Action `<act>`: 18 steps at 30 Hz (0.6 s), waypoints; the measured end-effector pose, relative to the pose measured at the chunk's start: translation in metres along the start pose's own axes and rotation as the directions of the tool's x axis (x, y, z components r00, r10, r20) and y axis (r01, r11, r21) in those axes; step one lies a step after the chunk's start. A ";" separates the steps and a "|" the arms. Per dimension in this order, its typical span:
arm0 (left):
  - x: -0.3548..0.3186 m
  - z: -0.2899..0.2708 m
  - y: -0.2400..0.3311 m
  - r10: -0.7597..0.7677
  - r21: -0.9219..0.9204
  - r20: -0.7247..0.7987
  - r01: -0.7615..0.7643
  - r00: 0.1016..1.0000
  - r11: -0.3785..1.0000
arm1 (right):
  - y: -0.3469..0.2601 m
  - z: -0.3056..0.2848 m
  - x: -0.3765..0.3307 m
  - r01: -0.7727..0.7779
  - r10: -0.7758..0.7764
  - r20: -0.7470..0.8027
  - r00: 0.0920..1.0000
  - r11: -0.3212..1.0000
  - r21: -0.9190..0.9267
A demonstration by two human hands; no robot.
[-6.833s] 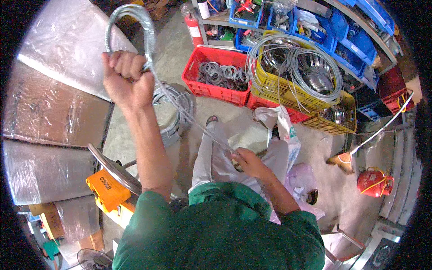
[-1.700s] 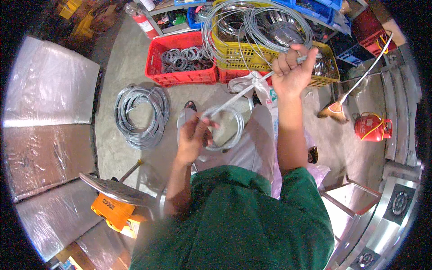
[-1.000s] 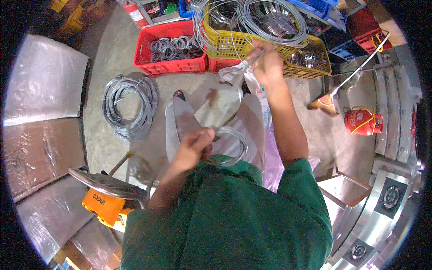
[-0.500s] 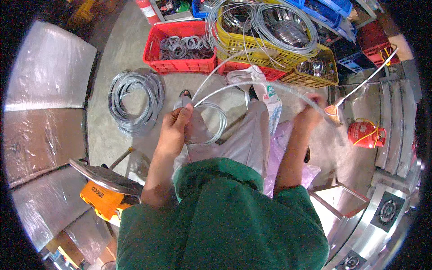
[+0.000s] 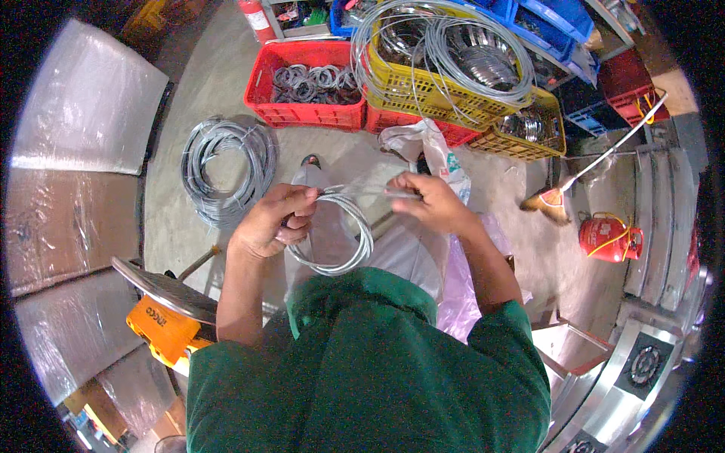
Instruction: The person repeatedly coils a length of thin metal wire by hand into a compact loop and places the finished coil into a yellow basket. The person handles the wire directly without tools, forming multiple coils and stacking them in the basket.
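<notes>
— What lies around the person?

— On the concrete floor to their left sits a big grey cable coil (image 5: 225, 170), well apart from the hands. Beyond the knees stand crates: a red crate (image 5: 306, 83) full of small grey wire rings, and beside it a yellow crate (image 5: 445, 79) heaped with wide loops of silvery wire that spill over its rim. A second yellow basket (image 5: 532, 124) to the right holds shiny metal coils. Blue bins (image 5: 559, 19) line the shelf behind; what is in them is hard to make out.

— And nearer in?

— An orange machine (image 5: 162, 328) under a round metal plate at the lower left, partly cut off by the arm. A white plastic bag (image 5: 427, 147) stands just behind the right hand. To the right are a broom (image 5: 574, 181) and a red gas canister (image 5: 608, 235).

— The hands?

— The left hand (image 5: 276, 220) is closed around the top of a small wire loop (image 5: 340, 234) held over the lap, in front of the green shirt. The right hand (image 5: 430, 202) pinches the wire's free end between thumb and fingers, level with the left. The stretch between the hands is blurred, so its exact run is unclear.
</notes>
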State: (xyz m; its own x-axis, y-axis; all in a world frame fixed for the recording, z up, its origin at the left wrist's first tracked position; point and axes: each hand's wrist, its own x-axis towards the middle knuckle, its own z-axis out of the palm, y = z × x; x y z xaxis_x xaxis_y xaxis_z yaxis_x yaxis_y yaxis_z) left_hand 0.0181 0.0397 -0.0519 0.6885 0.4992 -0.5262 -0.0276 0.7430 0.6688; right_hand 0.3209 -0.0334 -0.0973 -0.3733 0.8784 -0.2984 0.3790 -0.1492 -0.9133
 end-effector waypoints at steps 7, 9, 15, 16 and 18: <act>0.005 -0.003 -0.015 0.038 -0.314 0.069 -0.015 0.997 0.949 | 0.025 0.056 -0.005 0.378 -0.339 -0.269 0.902 0.919 0.112; 0.009 0.003 -0.020 0.063 -0.349 0.042 -0.045 0.997 0.936 | 0.020 0.052 -0.005 0.433 -0.454 -0.210 0.866 0.891 -0.139; 0.025 0.018 -0.024 0.034 -0.315 -0.038 -0.045 0.999 0.948 | 0.003 0.036 -0.001 0.061 0.092 -0.522 0.848 0.961 0.269; 0.028 0.020 -0.024 0.038 -0.284 -0.040 -0.047 0.998 0.958 | 0.005 0.040 0.006 0.136 0.033 -0.612 0.790 0.964 0.228; 0.032 0.021 -0.020 0.010 -0.238 -0.022 -0.015 1.000 0.971 | 0.013 0.048 0.023 0.248 -0.061 -0.736 0.674 0.958 0.148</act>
State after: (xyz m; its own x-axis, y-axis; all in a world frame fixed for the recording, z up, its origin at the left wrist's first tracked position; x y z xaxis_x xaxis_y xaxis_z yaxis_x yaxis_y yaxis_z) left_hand 0.0562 0.0316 -0.0709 0.6718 0.5163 -0.5311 -0.2092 0.8201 0.5326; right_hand 0.2766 -0.0374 -0.1296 0.3490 0.9353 0.0583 0.1453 0.0074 -0.9894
